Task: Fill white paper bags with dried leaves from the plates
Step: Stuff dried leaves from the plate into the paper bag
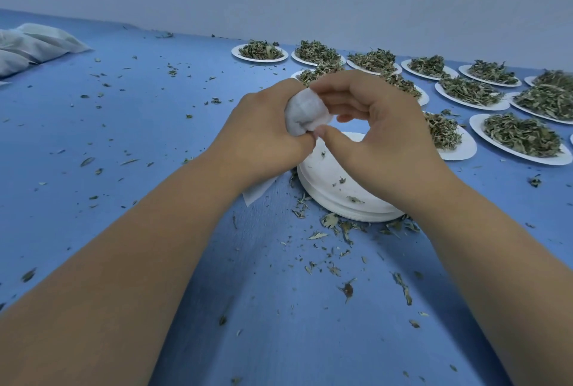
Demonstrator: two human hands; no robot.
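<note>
White bulging paper bag (305, 114), centre frame, pinched between curled fingers of left hand (260, 134) and right hand (378, 131); closing judged in hand, setting aside next.

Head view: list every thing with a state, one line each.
white paper bag: bulging, held above the plate stack
left hand: grips the bag
right hand: fingers pinch the bag
plate stack: top plate nearly bare, few crumbs
plates of dried leaves: heaped, at right
filled bags: lying far left
table: strewn with leaf bits

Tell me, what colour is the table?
The table is blue, clearest in the head view.
</note>
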